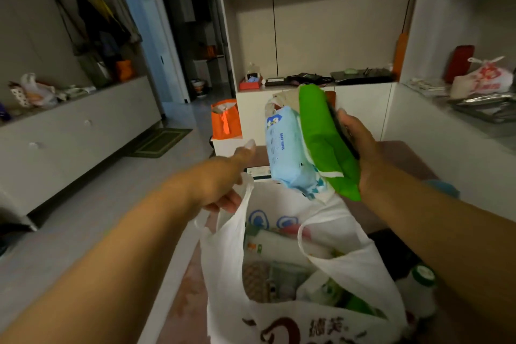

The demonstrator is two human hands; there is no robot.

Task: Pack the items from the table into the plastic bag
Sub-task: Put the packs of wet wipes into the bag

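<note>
A white plastic bag (354, 282) with printed lettering stands open on the table, holding several packets and bottles. My left hand (223, 181) grips the bag's left handle and holds it up. Above the bag's mouth, my right hand (360, 145) clasps a stack: a light blue pack of baby wipes (284, 151), a green pouch (324, 142) and a thin dark item pressed against my palm. A white bottle with a green cap (421, 285) stands on the table just right of the bag.
The brown table (405, 159) carries a dark flat object at the right. An orange bag (224, 120) sits on a white stool beyond. White cabinets line the left wall and a cluttered counter runs along the back and right.
</note>
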